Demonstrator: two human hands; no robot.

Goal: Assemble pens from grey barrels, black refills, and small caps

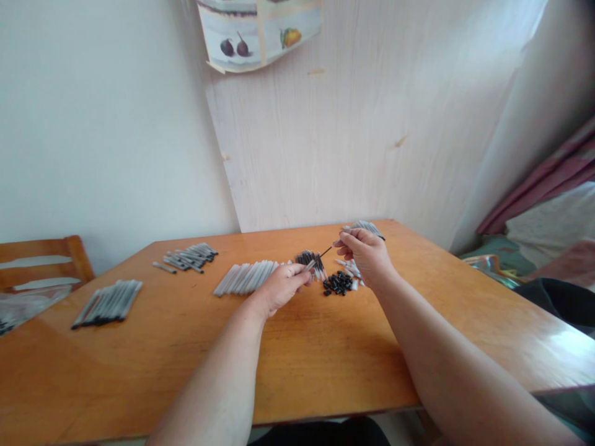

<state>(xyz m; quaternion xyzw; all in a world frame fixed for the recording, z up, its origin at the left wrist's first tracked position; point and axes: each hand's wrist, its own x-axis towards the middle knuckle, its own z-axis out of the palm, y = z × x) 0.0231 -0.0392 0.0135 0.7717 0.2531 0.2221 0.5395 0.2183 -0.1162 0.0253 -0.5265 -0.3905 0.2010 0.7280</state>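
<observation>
My left hand is closed around a pale pen barrel, whose end points up and to the right. Pinched in the fingertips of my right hand is a thin pen refill with a dark length reaching toward the barrel. A small gap seems to lie between the two hands. Behind them is a bunch of dark-filled refills. Left of my left hand, white pen barrels lie in a row. Below my right hand sits a pile of small black caps, with some whitish pieces beside it.
On the left of the wooden table lie two groups of black-ended pens, one nearer and one farther back. Another pen group is at the back right. A wooden chair stands past the left edge.
</observation>
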